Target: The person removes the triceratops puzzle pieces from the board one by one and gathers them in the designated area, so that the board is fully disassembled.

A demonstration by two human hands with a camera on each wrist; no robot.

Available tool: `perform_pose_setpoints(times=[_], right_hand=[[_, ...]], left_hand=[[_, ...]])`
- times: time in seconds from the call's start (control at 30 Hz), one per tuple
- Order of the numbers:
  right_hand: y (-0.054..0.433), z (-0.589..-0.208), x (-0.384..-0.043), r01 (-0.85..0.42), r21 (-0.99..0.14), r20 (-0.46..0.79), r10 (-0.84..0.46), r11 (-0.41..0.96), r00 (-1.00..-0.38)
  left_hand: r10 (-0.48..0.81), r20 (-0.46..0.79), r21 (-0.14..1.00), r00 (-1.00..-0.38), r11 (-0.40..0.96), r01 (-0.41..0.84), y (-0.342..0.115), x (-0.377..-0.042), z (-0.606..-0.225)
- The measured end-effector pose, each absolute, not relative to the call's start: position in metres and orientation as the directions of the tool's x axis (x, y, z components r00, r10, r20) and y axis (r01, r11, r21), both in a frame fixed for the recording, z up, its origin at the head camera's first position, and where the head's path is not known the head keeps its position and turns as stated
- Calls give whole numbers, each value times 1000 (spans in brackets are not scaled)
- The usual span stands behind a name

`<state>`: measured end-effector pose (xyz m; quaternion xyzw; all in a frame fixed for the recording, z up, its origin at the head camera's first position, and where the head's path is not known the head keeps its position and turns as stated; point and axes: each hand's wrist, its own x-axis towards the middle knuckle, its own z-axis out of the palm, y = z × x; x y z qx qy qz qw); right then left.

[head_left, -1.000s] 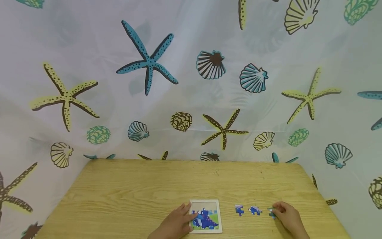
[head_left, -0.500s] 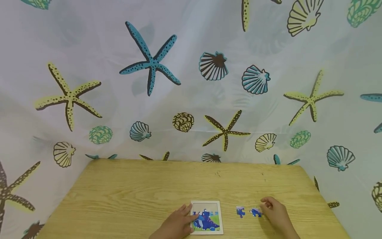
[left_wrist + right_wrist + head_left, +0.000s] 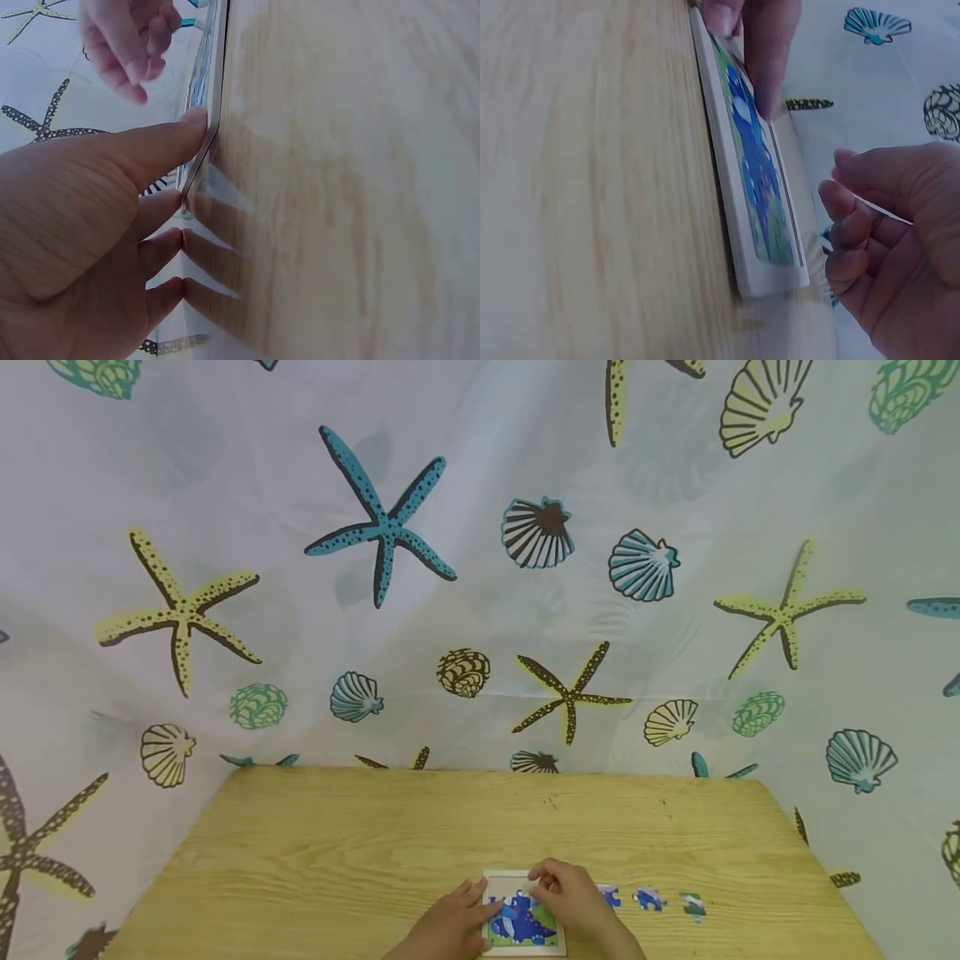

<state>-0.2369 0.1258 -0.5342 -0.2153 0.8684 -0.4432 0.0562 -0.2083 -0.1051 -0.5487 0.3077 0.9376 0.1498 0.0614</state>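
A white-framed jigsaw puzzle [image 3: 561, 952] with a blue dinosaur picture lies on the wooden table. My left hand [image 3: 444, 923] rests at its left side. In the left wrist view the thumb [image 3: 169, 141] presses on the frame's edge, and the other fingertips touch down at its corner and just beyond. Over the puzzle's right part hovers my right hand [image 3: 573, 897]. Seen from the right wrist, its thumb [image 3: 881, 171] and loosely bent fingers hold no visible piece. To the right lie loose jigsaw pieces: a blue one [image 3: 611, 893] partly behind the right hand, and another blue piece [image 3: 649, 899].
Farther right lies a green and white jigsaw piece [image 3: 692, 904]. The wood-grain table [image 3: 360, 835] spreads out behind and to both sides. A white cloth [image 3: 420, 627] printed with starfish and shells hangs around its back and sides.
My right hand has left the green piece on the table and moved left, past the two blue pieces, to above the puzzle. My left hand has stayed at the frame.
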Motion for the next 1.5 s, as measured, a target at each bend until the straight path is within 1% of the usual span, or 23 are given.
perform_pose_setpoints(times=[0.13,0.23,0.47,0.6,0.73,1.03,1.27,1.5], right_hand=[[104,-537,-237,-361,-781,65,-509,510,-859],[95,-540,-236,-360,-771,21,-544,526,-839],[90,-543,-235,-340,-751,-30,-543,566,-839],[90,-543,-236,-337,-748,-33,-539,572,-842],[91,-543,-237,-355,-732,-26,-544,582,-839],[91,-546,-239,-328,-718,-62,-526,614,-848],[92,-548,-238,-332,-743,-23,-519,581,-855],[93,-552,-235,-308,-755,-6,-475,579,-880]], left_hand=[[600,-14,327,-800,759,563,-105,-208,-549],[604,-9,349,-797,749,563,-106,-207,-549],[626,8,377,-780,720,582,-110,-207,-551],[678,40,390,-734,666,636,-115,-206,-553],[707,30,415,-706,634,652,-117,-202,-548],[678,-23,421,-734,673,609,-115,-198,-540],[653,-65,480,-755,684,550,-113,-201,-540],[635,-108,518,-765,693,502,-111,-201,-539]])
